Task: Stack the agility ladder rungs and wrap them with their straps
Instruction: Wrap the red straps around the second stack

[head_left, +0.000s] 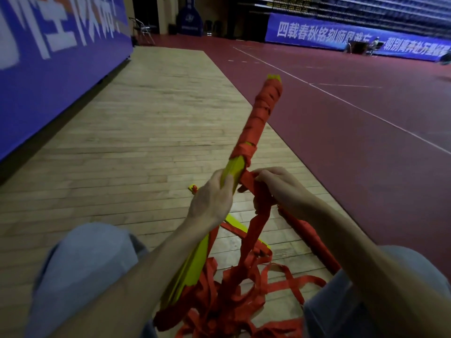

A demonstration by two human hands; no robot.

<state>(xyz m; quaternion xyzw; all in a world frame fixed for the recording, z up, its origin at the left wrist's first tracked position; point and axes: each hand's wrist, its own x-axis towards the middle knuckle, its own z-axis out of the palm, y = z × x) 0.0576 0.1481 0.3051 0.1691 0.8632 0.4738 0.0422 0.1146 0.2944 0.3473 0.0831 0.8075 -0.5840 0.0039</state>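
The left hand (212,198) grips the stiff, probably light rungs (235,167) at their bare middle; the right hand (280,189) pinches the limp strap (256,228) (it likely tangles), best held close to the wrap.

left hand (211,200) grips yellow rungs (235,168) | right hand (283,189) pinches red strap (253,181) | upper stack wrapped

Dim indoor light, darkest at the far stands (366,11). The blue banner (48,57) smears with motion blur; wide-angle distortion bends the edges. Shadows are soft.
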